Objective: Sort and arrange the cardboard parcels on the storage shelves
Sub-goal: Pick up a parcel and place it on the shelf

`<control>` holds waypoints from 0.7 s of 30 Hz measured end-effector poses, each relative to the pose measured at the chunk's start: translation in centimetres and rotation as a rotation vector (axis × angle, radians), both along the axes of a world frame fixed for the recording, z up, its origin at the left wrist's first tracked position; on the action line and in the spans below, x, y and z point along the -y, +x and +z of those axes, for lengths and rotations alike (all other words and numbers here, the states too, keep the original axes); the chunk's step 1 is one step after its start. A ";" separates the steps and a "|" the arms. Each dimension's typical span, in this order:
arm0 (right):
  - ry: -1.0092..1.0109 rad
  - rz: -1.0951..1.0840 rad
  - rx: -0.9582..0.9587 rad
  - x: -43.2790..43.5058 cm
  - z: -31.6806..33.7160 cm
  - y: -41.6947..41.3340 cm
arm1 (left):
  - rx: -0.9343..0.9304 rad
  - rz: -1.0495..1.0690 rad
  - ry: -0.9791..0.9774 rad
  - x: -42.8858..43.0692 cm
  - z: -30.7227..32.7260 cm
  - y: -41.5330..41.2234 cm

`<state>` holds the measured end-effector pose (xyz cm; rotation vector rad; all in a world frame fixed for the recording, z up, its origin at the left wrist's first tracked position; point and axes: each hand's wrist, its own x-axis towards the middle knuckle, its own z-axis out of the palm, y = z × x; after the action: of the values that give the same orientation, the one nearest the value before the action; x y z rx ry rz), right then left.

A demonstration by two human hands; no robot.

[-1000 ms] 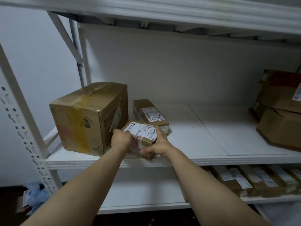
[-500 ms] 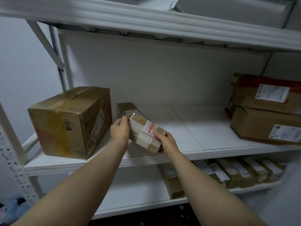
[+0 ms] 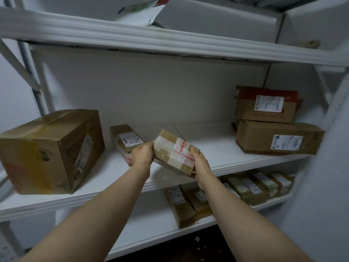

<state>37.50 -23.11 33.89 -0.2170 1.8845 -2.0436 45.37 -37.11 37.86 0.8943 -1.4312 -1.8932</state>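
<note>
A small taped cardboard parcel (image 3: 173, 152) with red-printed tape is lifted off the middle shelf (image 3: 217, 148), tilted, and gripped at both ends. My left hand (image 3: 142, 154) clasps its left end and my right hand (image 3: 200, 162) its right end. Just behind my left hand, a second small parcel (image 3: 125, 138) with a white label lies flat on the shelf. A large brown box (image 3: 51, 150) stands at the shelf's left end. Two medium boxes are stacked at the right, the upper box (image 3: 266, 104) on the lower box (image 3: 277, 138).
The lower shelf (image 3: 151, 220) carries a row of several long labelled parcels (image 3: 243, 188) toward the right. White boxes (image 3: 217, 17) sit on the top shelf. A perforated white upright (image 3: 35, 76) frames the left side, and a white surface (image 3: 324, 186) stands close on the right.
Both hands lifted the small parcel off the shelf and turned it so its taped side faces up. The view swung right, bringing the right-hand stacked boxes into view.
</note>
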 end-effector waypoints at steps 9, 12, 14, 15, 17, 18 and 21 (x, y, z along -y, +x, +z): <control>-0.111 -0.054 0.115 -2.3 -1.3 -1.1 | 0.112 -0.333 0.049 -0.6 -0.6 -1.2; -0.161 -0.028 0.114 -2.6 -1.2 -1.0 | 0.204 -0.417 -0.058 -0.7 -0.9 -1.3; -0.182 -0.012 0.098 -3.0 -1.0 -1.0 | 0.240 -0.463 -0.085 -0.6 -1.3 -1.4; -0.171 -0.013 0.081 -3.2 -1.0 -1.0 | 0.247 -0.490 -0.074 -0.4 -1.5 -1.5; -0.138 -0.021 0.056 -3.5 -1.2 -1.3 | 0.253 -0.568 -0.046 -0.4 -1.7 -1.5; -0.119 -0.030 0.052 -3.6 -1.1 -1.4 | 0.259 -0.596 -0.044 -0.3 -1.8 -1.5; -0.030 -0.049 0.043 -3.7 -1.3 -1.7 | 0.294 -0.630 -0.130 0.0 -2.1 -1.9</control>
<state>35.81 -19.44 32.58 -0.1344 1.8520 -2.0926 43.52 -37.13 35.71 0.7312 -2.1861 -2.1238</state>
